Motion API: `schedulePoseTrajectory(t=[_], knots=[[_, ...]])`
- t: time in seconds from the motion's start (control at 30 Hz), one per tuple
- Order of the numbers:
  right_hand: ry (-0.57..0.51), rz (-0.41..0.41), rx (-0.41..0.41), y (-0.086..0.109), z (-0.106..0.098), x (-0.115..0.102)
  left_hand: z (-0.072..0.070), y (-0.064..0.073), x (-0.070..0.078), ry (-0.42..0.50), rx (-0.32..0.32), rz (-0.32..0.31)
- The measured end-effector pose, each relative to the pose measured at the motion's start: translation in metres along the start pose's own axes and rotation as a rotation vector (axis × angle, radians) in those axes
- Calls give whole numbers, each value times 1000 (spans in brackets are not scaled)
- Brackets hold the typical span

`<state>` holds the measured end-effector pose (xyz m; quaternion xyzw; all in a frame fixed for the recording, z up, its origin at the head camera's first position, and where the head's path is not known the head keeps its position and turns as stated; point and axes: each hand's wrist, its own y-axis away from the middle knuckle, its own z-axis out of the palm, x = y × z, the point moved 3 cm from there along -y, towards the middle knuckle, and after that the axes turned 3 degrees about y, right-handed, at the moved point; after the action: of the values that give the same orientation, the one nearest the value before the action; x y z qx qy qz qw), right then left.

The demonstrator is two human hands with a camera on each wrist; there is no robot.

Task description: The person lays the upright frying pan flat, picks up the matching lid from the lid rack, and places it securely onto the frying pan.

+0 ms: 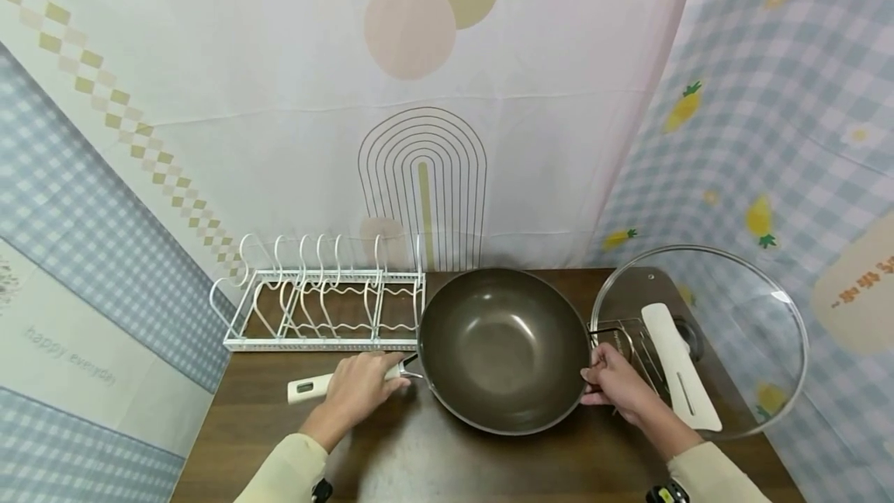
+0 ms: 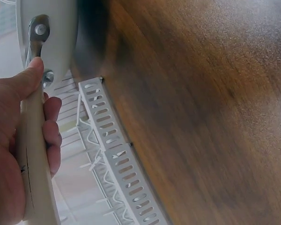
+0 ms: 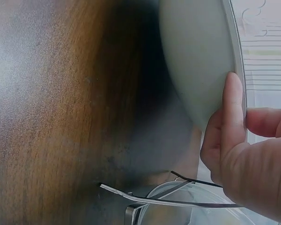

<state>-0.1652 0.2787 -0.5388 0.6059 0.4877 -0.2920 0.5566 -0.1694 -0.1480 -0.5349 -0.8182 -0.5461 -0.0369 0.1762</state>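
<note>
Apparently raised above your tabletop (image 1: 454, 472), the pan (image 1: 499, 352) is between the white rack (image 1: 321, 344) at left and the glass lid (image 1: 754, 332) at right. Your left grip (image 1: 363, 388) wraps its handle (image 2: 35, 164); your right grip (image 1: 616, 380) pinches the right rim (image 1: 588, 355), probably balancing the broad bowl.

Brown wood-grain desk (image 1: 447, 463) is catching light toward its near side | white slotted-edged wire rack (image 1: 321, 345) is standing at its back left | metal wire stand (image 3: 173, 203) is sitting on its right
</note>
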Motion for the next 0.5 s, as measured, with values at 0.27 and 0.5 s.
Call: schedulePoseTrajectory(t=[0.27, 0.5], knots=[[18, 0, 8, -6, -2, 1, 3, -3, -1, -44, 36, 48], [13, 15, 19, -10, -2, 3, 7, -5, -4, -61, 35, 62]])
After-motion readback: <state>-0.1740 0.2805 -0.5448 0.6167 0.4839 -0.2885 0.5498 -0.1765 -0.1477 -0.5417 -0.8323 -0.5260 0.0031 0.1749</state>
